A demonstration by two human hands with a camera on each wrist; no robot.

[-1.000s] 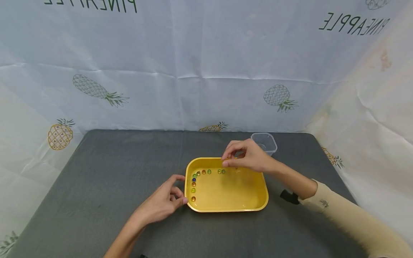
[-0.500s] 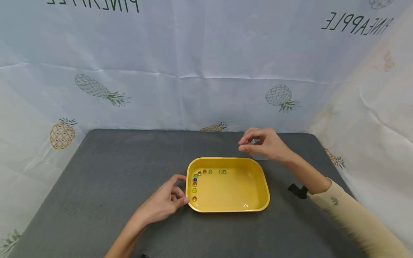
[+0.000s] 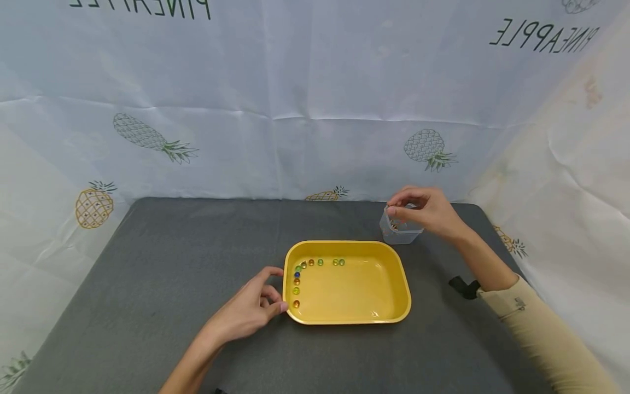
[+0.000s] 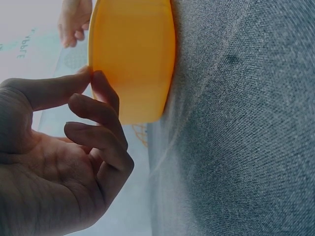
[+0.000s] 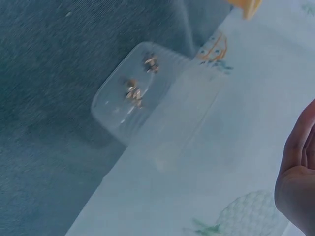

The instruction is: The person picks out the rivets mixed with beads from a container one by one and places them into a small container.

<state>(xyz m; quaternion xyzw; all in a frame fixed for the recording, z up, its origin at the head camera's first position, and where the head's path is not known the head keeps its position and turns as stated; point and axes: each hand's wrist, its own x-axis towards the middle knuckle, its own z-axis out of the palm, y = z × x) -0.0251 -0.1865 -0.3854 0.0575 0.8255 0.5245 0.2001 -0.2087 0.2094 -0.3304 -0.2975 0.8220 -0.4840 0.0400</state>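
Note:
A yellow tray (image 3: pixel 354 290) lies on the dark grey table. My left hand (image 3: pixel 243 312) pinches its left rim between thumb and index finger, the other fingers bent; the left wrist view shows the grip close up. Small glass marbles, among them a blue one (image 3: pixel 297 274), an amber one (image 3: pixel 296 304) and a green one (image 3: pixel 320 262), line the tray's left and far sides. My right hand (image 3: pixel 430 213) is over a clear plastic container (image 3: pixel 402 237), fingers bent and fingertips right at its rim. No marble shows between them. Several shiny, blurred pieces (image 5: pixel 133 92) lie in the container.
The container stands behind the tray's far right corner, near the table's back edge. A white cloth (image 3: pixel 275 153) printed with pineapples hangs behind the grey table (image 3: pixel 197 246) and along its sides. A black strap (image 3: pixel 464 287) sits at my right wrist.
My right hand has moved from above the tray's far side, right and back, to the clear container. The left hand and the marbles in the tray have stayed in place.

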